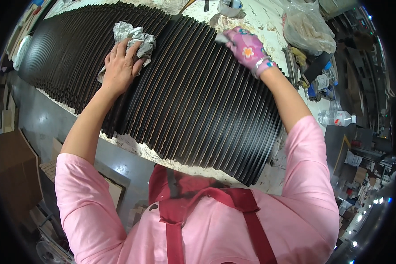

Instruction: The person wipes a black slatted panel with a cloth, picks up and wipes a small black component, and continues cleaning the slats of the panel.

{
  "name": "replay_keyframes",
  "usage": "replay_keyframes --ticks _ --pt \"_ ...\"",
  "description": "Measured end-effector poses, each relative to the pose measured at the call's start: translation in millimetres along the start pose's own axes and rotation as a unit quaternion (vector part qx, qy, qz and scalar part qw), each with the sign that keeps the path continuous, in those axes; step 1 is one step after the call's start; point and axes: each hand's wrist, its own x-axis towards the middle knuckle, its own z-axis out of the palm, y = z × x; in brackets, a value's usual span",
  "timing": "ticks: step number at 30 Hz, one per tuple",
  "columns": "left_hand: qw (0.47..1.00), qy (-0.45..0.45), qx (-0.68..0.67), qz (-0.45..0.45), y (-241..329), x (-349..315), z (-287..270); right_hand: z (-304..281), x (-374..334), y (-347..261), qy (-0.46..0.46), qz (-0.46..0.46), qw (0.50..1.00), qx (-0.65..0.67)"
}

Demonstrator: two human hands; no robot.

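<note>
Pink sleeves and a red apron [207, 207] fill the foreground as a person leans over a long row of dark slats [171, 97], laid edge to edge and overlapping across a paint-spattered white desk [268, 22]. At the row's upper left, the bare left hand [121, 66] presses a crumpled grey rag [134, 37] flat onto the slats, fingers spread over the cloth. At the row's upper right edge, the right hand [246, 46], in a pink flowered glove, pinches a small pale piece; its grip is narrow. Beyond the row's right end lie a clear plastic bag [308, 26] and a water bottle [336, 118]. The slats look thin, stiff and glossy, likely slippery; each is best lifted by its long edges.
</note>
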Motion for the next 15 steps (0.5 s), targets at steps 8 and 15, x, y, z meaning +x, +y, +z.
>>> replay_keyframes --ticks 8,15 --pt "1.0 -0.008 -0.001 -0.009 -3.1 -3.0 1.3 -6.7 15.4 0.7 -0.109 0.096 0.986 -0.082" --pt "1.0 0.006 -0.001 0.005 -1.2 -0.7 0.5 -1.5 10.0 -0.5 -0.049 0.082 0.995 -0.028"
